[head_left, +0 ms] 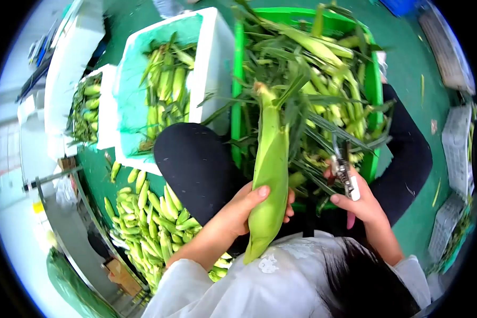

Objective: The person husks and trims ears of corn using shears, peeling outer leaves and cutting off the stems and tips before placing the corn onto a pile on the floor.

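An ear of corn (272,153) in its green husk stands nearly upright before my chest, stem end and long leaves at the top. My left hand (249,209) is wrapped round its lower half. In my right hand (361,199) is a pair of metal pruning shears (343,172), blades pointing away from me; whether the blades are apart is hard to tell. The shears are to the right of the corn, not touching it. Just beyond both hands, a green crate (375,87) between my legs is heaped with husks, leaves and cut stalks.
Left of the crate, a white foam box (211,58) holds unhusked corn. Trimmed ears lie in a large pile (153,228) on the green floor by my left leg. Grey crates (458,143) stand at the right. A metal frame (98,233) is at the far left.
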{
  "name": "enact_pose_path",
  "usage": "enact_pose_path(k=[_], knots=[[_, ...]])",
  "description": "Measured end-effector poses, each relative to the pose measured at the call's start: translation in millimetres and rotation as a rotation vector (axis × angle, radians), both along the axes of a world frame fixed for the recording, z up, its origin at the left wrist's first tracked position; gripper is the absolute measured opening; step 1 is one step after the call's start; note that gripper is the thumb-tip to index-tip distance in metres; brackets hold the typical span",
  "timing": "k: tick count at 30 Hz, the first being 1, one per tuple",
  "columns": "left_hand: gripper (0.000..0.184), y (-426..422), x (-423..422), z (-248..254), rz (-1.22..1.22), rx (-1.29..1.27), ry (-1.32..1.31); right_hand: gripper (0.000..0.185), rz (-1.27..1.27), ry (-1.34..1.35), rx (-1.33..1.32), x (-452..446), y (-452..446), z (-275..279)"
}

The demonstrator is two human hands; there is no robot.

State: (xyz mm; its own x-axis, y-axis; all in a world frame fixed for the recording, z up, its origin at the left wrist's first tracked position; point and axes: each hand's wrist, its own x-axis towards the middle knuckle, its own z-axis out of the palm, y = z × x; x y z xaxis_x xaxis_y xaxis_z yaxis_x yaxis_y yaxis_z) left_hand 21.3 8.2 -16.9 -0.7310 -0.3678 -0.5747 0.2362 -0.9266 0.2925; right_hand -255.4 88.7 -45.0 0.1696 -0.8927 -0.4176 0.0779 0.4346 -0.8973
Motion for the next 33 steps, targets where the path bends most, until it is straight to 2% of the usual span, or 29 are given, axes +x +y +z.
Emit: enact_pose_path(k=[4,7,10,11,12,14,17,20,21,22,26,29,30,31,32,33], knots=[[0.067,18.6,-37.1,11.9,-0.091,-0.283,-0.473,0.085,0.187,0.288,0.054,-17.5,19.8,15.8],[0.068,15.0,-41.5,19.8,-0.432,-0.854,-0.834,0.086,0.194,0.264,-0.067,-19.5,25.8,-1.6],[0.071,9.0,-47.4,38.1,-0.758,-0.966,-0.906,0.092,0.21,0.209,-0.141,-24.0,18.9,-7.5],[0.067,8.8,-48.6,41.2,-0.737,-0.858,-0.868,0.094,0.249,0.315,-0.126,-26.1,16.3,-0.4],[0.067,8.1,-43.9,39.3,-0.737,-0.827,-0.789,0.095,0.25,0.35,-0.239,-26.4,17.9,-9.7],[0.065,4.9,-29.5,32.3,-0.725,-0.763,-0.634,0.084,0.281,0.048,-0.095,-28.8,15.6,-15.2],[0.064,8.0,-20.3,33.0,-0.621,-0.432,-0.495,0.058,0.319,-0.117,0.037,-22.6,12.4,-5.8],[0.07,7.0,-9.9,30.3,-0.56,-0.29,-0.442,0.033,0.124,-0.336,0.331,-27.4,18.7,0.9],[0.073,5.5,-7.2,31.2,-0.537,-0.284,-0.4,0.024,0.183,-0.286,0.338,-34.6,16.6,13.1],[0.076,5.4,-3.9,33.0,-0.514,-0.279,-0.358,0.03,0.29,-0.205,0.179,-40.7,20.5,11.2],[0.082,6.5,6.1,29.1,-0.522,-0.227,-0.14,0.061,0.465,-0.476,0.086,-37.6,30.5,5.5],[0.081,7.2,3.7,18.6,-0.653,-0.035,-0.045,0.058,0.524,-0.427,-0.181,-21.8,23.5,1.1],[0.081,9.4,4.1,15.5,-0.688,0.034,-0.024,0.051,0.475,-0.481,-0.138,-18.2,20.6,4.5],[0.083,14.8,-0.5,15.8,-0.644,-0.042,0.033,0.046,0.398,-0.465,0.025,-17.5,17.1,14.2],[0.085,17.5,-2.9,17.0,-0.546,-0.058,0.001,0.042,0.324,-0.444,0.182,-17.1,14.0,20.9],[0.087,18.3,-4.7,18.3,-0.448,-0.078,-0.029,0.036,0.141,-0.445,0.25,-10.8,17.0,19.5]])
